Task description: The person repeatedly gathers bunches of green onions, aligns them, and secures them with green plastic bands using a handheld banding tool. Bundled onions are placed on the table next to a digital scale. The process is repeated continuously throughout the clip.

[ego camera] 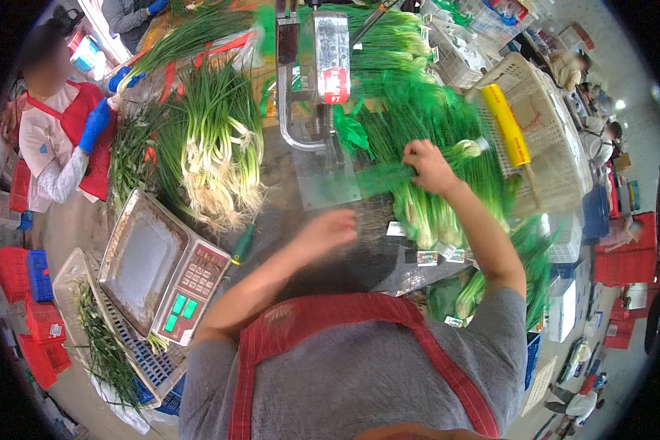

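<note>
My right hand (430,168) is over netted bundles of green onions (443,212) on the right of the dark worktable (286,258). Its fingers are closed on a strip of green mesh netting (377,180), blurred, that stretches left across the metal plate (330,187) of a bench-mounted machine (331,55). Closer to my body, my left hand (330,234) hangs just in front of that plate, blurred, fingers curled. I see nothing plainly held in it. More green netting (353,132) hangs beside the machine's post. Bundles near me carry printed tags (427,258).
Loose green onions (220,148) lie left of the machine. A digital scale (165,269) and a green-handled tool (244,245) are at front left. A co-worker (69,121) in blue gloves holds onions. At right stands a plastic crate (550,132) with a yellow roll (505,125).
</note>
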Action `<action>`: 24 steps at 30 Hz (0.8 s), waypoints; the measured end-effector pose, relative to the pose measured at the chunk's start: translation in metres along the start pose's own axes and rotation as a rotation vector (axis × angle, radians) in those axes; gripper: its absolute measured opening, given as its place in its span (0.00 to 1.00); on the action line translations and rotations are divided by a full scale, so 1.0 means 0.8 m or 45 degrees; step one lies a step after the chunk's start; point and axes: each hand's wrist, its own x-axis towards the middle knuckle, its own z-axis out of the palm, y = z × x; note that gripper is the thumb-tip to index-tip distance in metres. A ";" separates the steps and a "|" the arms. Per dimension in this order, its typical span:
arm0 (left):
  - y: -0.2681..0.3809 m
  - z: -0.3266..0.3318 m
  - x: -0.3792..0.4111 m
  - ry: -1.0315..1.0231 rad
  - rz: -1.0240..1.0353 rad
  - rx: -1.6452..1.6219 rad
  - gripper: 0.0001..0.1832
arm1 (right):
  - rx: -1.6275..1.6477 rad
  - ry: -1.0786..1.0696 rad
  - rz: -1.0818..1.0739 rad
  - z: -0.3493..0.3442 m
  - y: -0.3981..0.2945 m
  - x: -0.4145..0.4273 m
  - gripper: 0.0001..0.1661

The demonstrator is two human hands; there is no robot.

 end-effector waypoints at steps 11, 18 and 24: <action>0.015 0.031 0.024 0.536 0.313 -0.871 0.12 | -0.030 0.058 0.180 0.033 -0.052 -0.082 0.23; -0.004 -0.048 0.059 0.754 0.251 -0.440 0.10 | -0.165 0.121 0.370 0.052 -0.020 -0.016 0.20; 0.002 -0.099 0.095 0.811 0.294 -0.172 0.07 | -0.354 0.006 0.559 0.080 0.000 0.056 0.27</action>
